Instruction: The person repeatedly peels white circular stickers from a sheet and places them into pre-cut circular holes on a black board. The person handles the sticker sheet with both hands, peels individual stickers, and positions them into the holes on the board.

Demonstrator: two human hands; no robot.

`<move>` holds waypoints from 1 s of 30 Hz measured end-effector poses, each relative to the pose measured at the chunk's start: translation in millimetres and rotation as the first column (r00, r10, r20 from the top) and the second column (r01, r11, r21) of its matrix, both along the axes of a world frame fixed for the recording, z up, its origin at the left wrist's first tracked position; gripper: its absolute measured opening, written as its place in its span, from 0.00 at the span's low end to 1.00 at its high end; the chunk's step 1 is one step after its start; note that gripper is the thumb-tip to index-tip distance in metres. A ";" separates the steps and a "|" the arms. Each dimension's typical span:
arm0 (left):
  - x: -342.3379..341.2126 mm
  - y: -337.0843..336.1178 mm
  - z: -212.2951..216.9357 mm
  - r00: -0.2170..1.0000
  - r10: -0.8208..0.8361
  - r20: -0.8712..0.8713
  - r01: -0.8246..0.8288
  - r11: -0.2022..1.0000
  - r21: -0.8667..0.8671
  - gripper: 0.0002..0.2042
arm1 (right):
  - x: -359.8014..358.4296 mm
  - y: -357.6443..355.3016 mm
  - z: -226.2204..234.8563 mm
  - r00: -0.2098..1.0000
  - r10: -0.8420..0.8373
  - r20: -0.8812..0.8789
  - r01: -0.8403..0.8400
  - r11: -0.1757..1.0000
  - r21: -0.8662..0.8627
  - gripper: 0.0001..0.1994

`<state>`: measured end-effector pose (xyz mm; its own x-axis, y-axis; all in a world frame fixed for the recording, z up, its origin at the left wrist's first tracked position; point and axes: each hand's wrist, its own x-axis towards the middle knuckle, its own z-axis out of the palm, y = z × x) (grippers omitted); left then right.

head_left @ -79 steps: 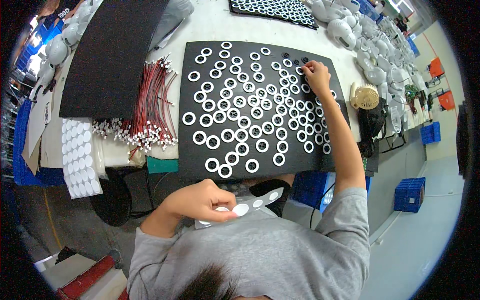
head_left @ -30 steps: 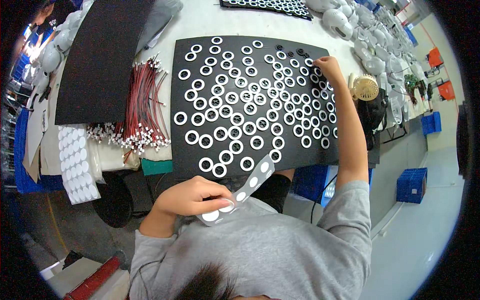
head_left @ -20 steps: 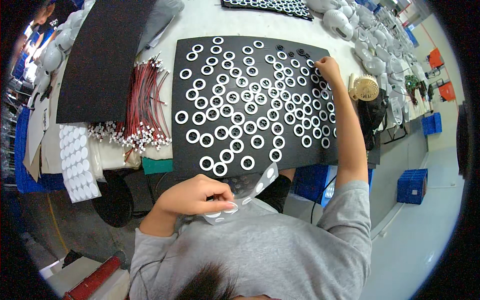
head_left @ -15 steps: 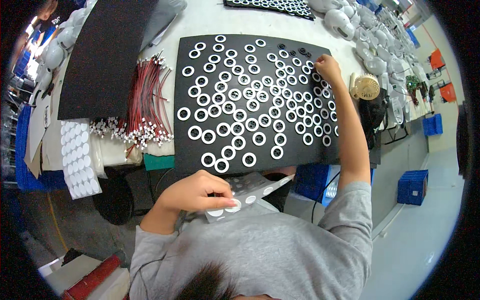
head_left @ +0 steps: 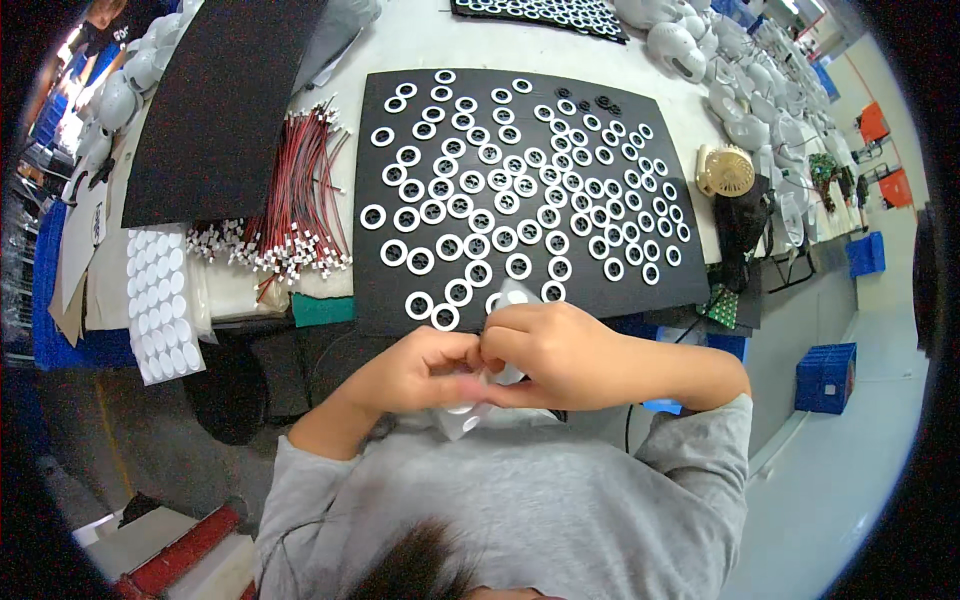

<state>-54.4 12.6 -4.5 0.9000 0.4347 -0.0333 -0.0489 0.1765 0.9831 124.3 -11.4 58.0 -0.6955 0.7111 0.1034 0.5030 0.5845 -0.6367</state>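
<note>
Both hands meet in front of my chest, over the near edge of the black board (head_left: 600, 310). My left hand (head_left: 418, 372) pinches a translucent sheet of round white stickers (head_left: 458, 424), which shows above and below the fingers. My right hand (head_left: 555, 355) is against it, fingers curled and thumb pressed toward the sheet. What its fingertips grip is hidden by the hands and some blur. Across the board lie many white rings with black centres (head_left: 518, 265), some touching each other. Several small black round parts without white rings (head_left: 605, 103) sit near its far right edge.
Left of the board lie red-and-black wires with white connectors (head_left: 300, 200), a dark sheet (head_left: 220, 120) and another sticker sheet (head_left: 160, 305). A beige fan (head_left: 727, 172) stands at right. White rounded housings (head_left: 680, 50) fill the far right. Another person (head_left: 100, 30) is at far left.
My right hand has come back from the board's far right to my left hand at the sticker sheet. The sheet has shifted, and its upper end now stands up over the board's edge.
</note>
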 end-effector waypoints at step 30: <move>-23.8 6.6 1.6 0.997 0.057 -0.052 -0.049 0.989 0.137 0.08 | 110.9 119.5 -18.7 0.895 -0.446 -0.018 0.442 0.891 -0.100 0.06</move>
